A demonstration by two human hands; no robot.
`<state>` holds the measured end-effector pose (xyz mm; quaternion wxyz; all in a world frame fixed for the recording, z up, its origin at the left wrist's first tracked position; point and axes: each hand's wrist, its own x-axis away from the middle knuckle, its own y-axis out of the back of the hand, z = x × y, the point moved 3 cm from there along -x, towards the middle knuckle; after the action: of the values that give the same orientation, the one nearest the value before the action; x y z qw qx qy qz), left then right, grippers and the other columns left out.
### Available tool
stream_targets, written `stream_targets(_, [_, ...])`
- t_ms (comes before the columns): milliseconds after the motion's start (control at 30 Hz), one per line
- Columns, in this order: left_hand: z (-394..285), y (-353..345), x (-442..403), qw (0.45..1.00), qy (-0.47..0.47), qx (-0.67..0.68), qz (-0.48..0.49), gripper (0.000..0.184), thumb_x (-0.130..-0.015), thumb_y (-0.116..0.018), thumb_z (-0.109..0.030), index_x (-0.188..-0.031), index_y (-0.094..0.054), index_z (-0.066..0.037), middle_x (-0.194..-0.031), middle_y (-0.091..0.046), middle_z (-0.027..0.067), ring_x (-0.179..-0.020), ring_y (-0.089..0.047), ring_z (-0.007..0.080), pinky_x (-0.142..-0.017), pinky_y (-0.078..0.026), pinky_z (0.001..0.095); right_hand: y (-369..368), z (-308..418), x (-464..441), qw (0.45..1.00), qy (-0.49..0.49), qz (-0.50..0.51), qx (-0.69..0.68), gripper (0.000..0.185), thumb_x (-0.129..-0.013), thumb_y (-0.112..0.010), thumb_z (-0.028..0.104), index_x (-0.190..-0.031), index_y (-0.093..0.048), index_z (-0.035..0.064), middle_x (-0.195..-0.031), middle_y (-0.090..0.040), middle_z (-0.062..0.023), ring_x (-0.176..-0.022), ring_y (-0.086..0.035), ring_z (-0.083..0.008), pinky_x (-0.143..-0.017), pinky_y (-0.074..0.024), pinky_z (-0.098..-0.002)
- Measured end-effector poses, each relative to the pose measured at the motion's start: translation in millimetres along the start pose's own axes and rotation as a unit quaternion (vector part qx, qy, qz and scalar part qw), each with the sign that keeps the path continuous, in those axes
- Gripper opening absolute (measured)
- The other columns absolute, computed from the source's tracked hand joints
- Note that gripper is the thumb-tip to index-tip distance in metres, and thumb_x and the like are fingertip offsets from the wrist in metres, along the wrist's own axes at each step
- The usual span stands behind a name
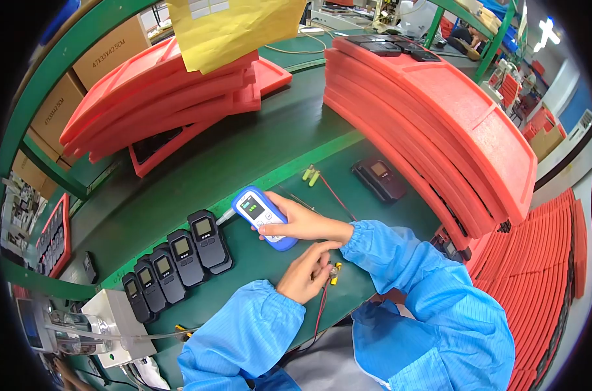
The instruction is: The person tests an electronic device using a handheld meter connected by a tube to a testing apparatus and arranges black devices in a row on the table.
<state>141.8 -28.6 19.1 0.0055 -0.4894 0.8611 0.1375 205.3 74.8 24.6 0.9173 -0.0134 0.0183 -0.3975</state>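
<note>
My right hand [302, 220] grips a blue-and-white handheld meter [260, 212] with a lit screen showing green marks. A pale nozzle [227, 216] sticks out of the meter's top end towards the black devices. Just below, my left hand [304, 272] is closed, its fingers curled at a small yellow battery-shaped piece [336, 274] with red and dark wires. Several black handheld devices [210, 241] with small screens stand in a slanted row to the left. Another black device [379, 180] lies to the right, near green battery-shaped pieces [313, 175] on a red wire.
Tall stacks of red trays [433, 124] and more red trays [172, 98] rise at the back. A yellow sheet [234, 32] hangs above. A white box [117, 326] with cables stands at lower left. A raised green strip [270, 179] crosses the green bench.
</note>
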Motion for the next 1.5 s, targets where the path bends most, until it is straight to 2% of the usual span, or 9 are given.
stream_targets(167, [10.7,6.4,-3.0,0.999,0.003,0.04,0.012,0.042,-0.081,-0.049,0.012,-0.12,-0.049,-0.004,-0.1,-0.05,0.0047,-0.065,-0.052,0.0041,-0.062,-0.04,0.0195,-1.2,0.7,0.3,0.999,-0.017,0.002,-0.03,0.074,-0.084,-0.072,0.021,-0.141,-0.03,0.0017,-0.112,-0.059,-0.0111,-0.099,-0.06,-0.0153,-0.085,-0.0499,-0.0296])
stream_targets(333, [4.9,5.6,-1.5,0.999,-0.035,-0.009,0.0,0.042,-0.079,-0.045,0.015,-0.116,-0.05,-0.004,-0.101,-0.053,0.0043,-0.067,-0.053,0.0042,-0.064,-0.041,0.0196,-0.3,-1.2,0.6,1.0,-0.013,-0.004,-0.02,0.074,-0.084,-0.072,0.022,-0.141,-0.03,0.0016,-0.114,-0.059,-0.0118,-0.1,-0.06,-0.0162,-0.086,-0.0491,-0.03])
stream_targets(567, [0.5,6.3,-3.2,0.996,0.052,0.072,0.013,0.039,-0.085,-0.057,0.004,-0.123,-0.053,-0.005,-0.088,-0.065,0.0023,-0.063,-0.056,0.0072,-0.06,-0.043,0.0215,0.8,0.5,1.2,1.0,-0.013,-0.009,-0.003,0.074,-0.083,-0.072,0.022,-0.142,-0.03,0.002,-0.118,-0.057,-0.0121,-0.103,-0.058,-0.0163,-0.087,-0.0485,-0.0298])
stream_targets(667, [8.4,12.9,-0.9,0.993,0.103,0.036,0.048,0.035,-0.088,-0.059,-0.004,-0.123,-0.055,-0.007,-0.078,-0.066,0.005,-0.059,-0.057,0.0086,-0.058,-0.044,0.0234,-0.1,-1.3,-1.1,1.0,0.02,-0.007,-0.007,0.067,-0.086,-0.07,0.02,-0.139,-0.033,0.0033,-0.106,-0.063,-0.0103,-0.092,-0.063,-0.0149,-0.084,-0.0499,-0.0299])
stream_targets(733, [17.8,11.4,-2.3,0.989,0.129,0.018,0.066,0.034,-0.09,-0.06,-0.008,-0.123,-0.056,-0.008,-0.073,-0.067,0.0063,-0.057,-0.058,0.0093,-0.056,-0.045,0.0243,1.3,-1.6,-0.4,1.0,0.013,-0.01,-0.001,0.069,-0.085,-0.071,0.021,-0.14,-0.032,0.003,-0.11,-0.061,-0.0109,-0.096,-0.061,-0.0153,-0.085,-0.0492,-0.0298])
stream_targets(833, [20.3,9.4,-7.6,0.978,-0.122,-0.126,-0.113,0.025,-0.091,-0.059,-0.012,-0.116,-0.061,-0.014,-0.064,-0.064,0.0117,-0.048,-0.058,0.0162,-0.049,-0.046,0.0301,0.1,-0.5,-0.2,1.0,-0.002,-0.005,0.008,0.074,-0.083,-0.072,0.021,-0.141,-0.031,0.0024,-0.119,-0.057,-0.0121,-0.105,-0.057,-0.0161,-0.088,-0.048,-0.0298])
stream_targets(1100, [7.0,4.4,2.3,0.933,-0.123,-0.338,-0.019,0.033,-0.084,-0.059,-0.014,-0.115,-0.059,-0.024,-0.052,-0.055,0.0125,-0.05,-0.059,0.0328,-0.048,-0.047,0.0461,1.6,-8.5,-3.5,0.999,0.028,-0.006,-0.017,0.064,-0.087,-0.069,0.014,-0.138,-0.033,0.0017,-0.11,-0.063,-0.0142,-0.093,-0.063,-0.0152,-0.082,-0.0508,-0.03])
stream_targets(1367, [6.4,5.3,1.1,0.933,-0.168,-0.314,-0.045,0.032,-0.079,-0.062,-0.01,-0.109,-0.064,-0.023,-0.044,-0.045,0.0085,-0.041,-0.053,0.0275,-0.042,-0.043,0.0417,1.0,-7.0,-3.8,1.0,0.028,-0.008,-0.011,0.064,-0.087,-0.068,0.012,-0.139,-0.032,0.002,-0.111,-0.063,-0.0146,-0.094,-0.064,-0.016,-0.083,-0.0508,-0.0303])
stream_targets(1500, [0.9,6.8,2.1,0.932,-0.133,-0.338,-0.009,0.03,-0.079,-0.063,-0.013,-0.109,-0.064,-0.02,-0.054,-0.054,0.0067,-0.052,-0.059,0.0243,-0.047,-0.046,0.0401,0.1,-8.5,-2.8,0.999,0.032,-0.006,-0.018,0.065,-0.087,-0.068,0.012,-0.139,-0.031,0.0022,-0.111,-0.063,-0.0143,-0.094,-0.063,-0.0159,-0.084,-0.0506,-0.0302])
